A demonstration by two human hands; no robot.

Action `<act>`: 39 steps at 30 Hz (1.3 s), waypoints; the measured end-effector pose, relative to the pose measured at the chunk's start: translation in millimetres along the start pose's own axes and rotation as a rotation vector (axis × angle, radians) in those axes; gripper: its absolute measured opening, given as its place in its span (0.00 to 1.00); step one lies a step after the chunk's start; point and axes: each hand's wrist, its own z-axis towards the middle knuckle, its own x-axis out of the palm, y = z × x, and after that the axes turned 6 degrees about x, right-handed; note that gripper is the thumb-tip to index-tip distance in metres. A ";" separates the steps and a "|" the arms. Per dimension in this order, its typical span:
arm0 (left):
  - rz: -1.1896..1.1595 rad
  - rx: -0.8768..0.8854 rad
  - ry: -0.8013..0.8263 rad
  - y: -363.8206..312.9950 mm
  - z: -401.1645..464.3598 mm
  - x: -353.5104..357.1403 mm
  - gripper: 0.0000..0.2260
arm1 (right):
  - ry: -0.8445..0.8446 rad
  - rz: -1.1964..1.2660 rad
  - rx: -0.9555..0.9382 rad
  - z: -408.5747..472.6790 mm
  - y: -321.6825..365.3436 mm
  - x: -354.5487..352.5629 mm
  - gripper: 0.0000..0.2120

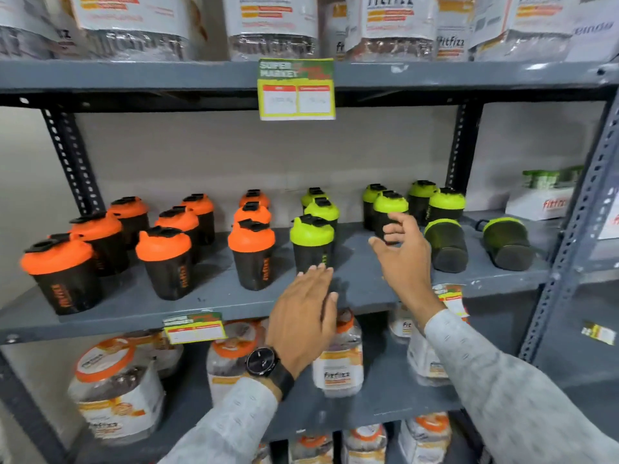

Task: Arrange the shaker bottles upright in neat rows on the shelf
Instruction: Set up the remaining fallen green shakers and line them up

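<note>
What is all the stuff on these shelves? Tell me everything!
Orange-lidded shaker bottles: nine, black bodies, upright, left part of middle shelf.
Green-lidded shaker bottles: seven upright at centre-right; two more lying down, far right.
Jars: several, clear with white labels, top and lower shelves.
Price tags: yellow, on shelf edges.
White box: one, far right.
Shelf: grey metal.
Wristwatch: black.
Left hand: open, at shelf front.
Right hand: open, reaching at green bottle.

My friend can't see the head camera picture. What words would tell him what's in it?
Two open hands, left hand and right hand, reach toward a grey shelf of upright orange-lidded shakers and green-lidded shakers. Two green shakers lie tipped over at right.
</note>
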 end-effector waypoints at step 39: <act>0.367 -0.289 0.409 -55.7 80.1 124.3 0.37 | 0.104 -0.184 0.170 66.7 -64.0 -84.7 0.47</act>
